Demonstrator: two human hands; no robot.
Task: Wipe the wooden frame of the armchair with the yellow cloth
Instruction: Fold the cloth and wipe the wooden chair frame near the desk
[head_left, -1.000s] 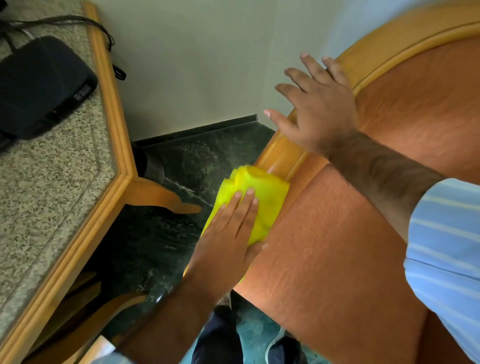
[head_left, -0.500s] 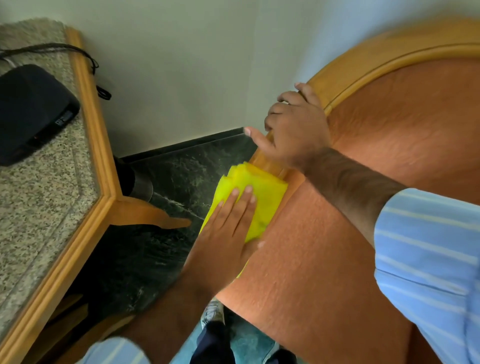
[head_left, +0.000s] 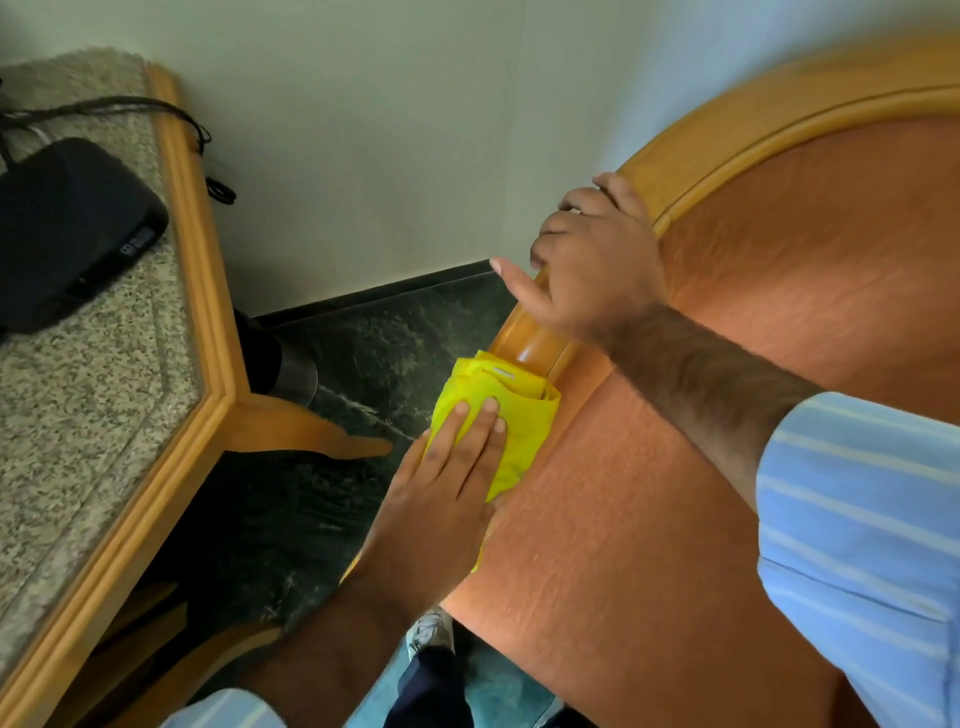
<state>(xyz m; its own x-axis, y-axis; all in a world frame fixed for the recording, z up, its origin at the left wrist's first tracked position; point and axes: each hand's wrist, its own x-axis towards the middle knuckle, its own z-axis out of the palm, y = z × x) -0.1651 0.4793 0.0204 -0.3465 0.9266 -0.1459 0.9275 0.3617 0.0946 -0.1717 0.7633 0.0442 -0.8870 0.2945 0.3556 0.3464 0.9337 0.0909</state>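
Note:
The armchair has orange upholstery and a curved light wooden frame running from the top right down to the centre. A folded yellow cloth is wrapped over the frame's lower left stretch. My left hand lies flat on the cloth, fingers together, pressing it against the wood. My right hand grips the frame just above the cloth, fingers curled over the rail and thumb sticking out to the left. A short bare piece of rail shows between cloth and right hand.
A granite-topped table with a wooden edge stands at left, carrying a black device and its cable. Its wooden foot reaches toward the chair over the dark green marble floor. A pale wall is close behind.
My right hand went from hovering with spread fingers to closing on the frame rail. My left hand stays flat on the cloth at about the same place on the rail. The view shifted right.

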